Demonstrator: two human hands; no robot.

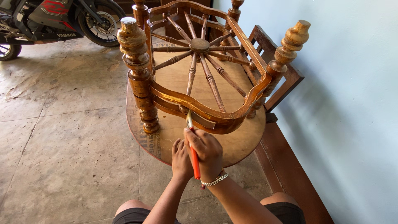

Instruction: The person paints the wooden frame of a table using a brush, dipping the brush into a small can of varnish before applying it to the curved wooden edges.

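An upturned wooden table (199,74) with turned legs and a spoked wheel frame lies on its round top (240,141). My right hand (207,153) grips a paintbrush with an orange handle (194,159); its bristles touch the curved brown rail (195,112) at the frame's near side. My left hand (180,159) sits just left of the right hand, fingers curled, against the round top's edge. A chain bracelet is on my right wrist.
A motorcycle (62,20) stands at the top left on the concrete floor (66,137). A wooden bench or frame (286,166) runs along the pale blue wall (352,103) on the right. My knees show at the bottom edge.
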